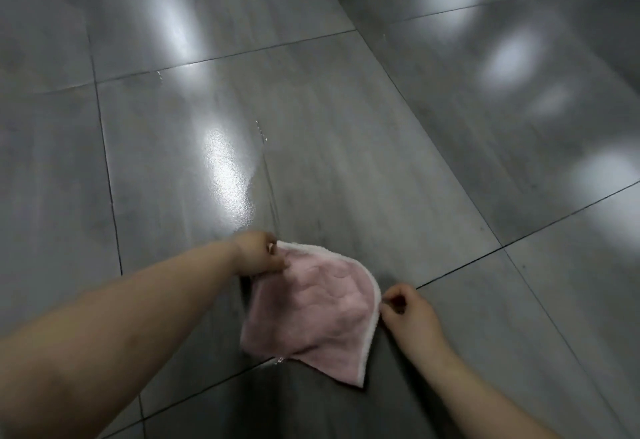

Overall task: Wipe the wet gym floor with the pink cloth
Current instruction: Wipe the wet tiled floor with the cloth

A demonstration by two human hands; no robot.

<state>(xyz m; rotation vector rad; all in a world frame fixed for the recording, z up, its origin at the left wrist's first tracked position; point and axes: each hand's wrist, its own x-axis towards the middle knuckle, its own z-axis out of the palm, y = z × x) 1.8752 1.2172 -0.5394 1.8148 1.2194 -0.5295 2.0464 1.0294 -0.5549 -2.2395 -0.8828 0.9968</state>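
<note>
Position. The pink cloth [311, 314] is held low over the gym floor [381, 161], in the near centre of the view between both hands. It lies across a dark grout line [460, 270] where several grey tiles meet.

Orientation. The cloth forms a rough fan shape. Its long axis runs from the far-left corner, at the left hand [259, 253], to the pointed corner nearest the person, at the near right. A white hem [367, 272] follows the far edge and the right edge down to that point.

Grip state.
- Left hand: grip closed, thumb and fingers pinching the far-left corner of the cloth.
- Right hand [408, 314]: fingers curled, grip closed on the white hem at the right edge.

Floor. A glossy wet patch [228, 175] reflects light beyond the left hand. Small droplets [261, 130] sit just past it.

Limits of view.
- Motion blur softens both hands, so individual fingertips are hard to separate.
- Whether the cloth's underside touches the floor cannot be determined.
- Both forearms are cut off by the frame edges.
- The far right of the floor is blurred into pale reflections.
</note>
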